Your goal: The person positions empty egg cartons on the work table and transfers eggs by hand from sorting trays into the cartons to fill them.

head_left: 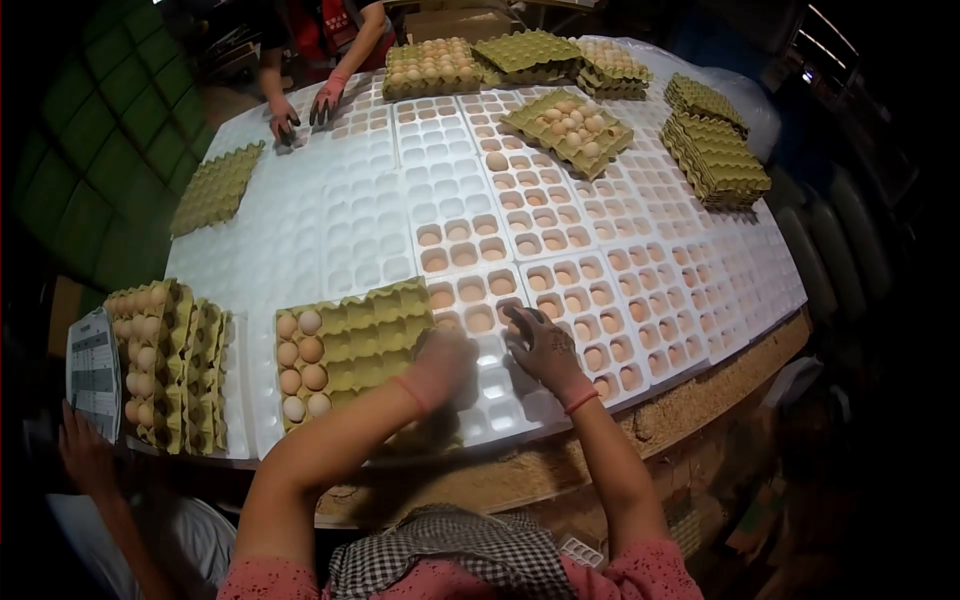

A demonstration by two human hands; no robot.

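My left hand, in a pale glove, is smeared by motion at the right edge of a yellow-green egg tray; its fingers do not show clearly. That tray has several eggs in its left columns and bare cups to the right. My right hand, gloved with dark fingertips, bends its fingers down over a cell of a white foam tray. Whatever lies under those fingertips is hidden. Eggs sit in the foam cells just beyond my hands, while cells nearer to me are bare.
At left, egg-filled pulp trays stand on edge beside a printed sheet and another person's hand. Across the table are a co-worker's gloved hands, stacked egg trays, a tilted tray and a pulp-tray stack.
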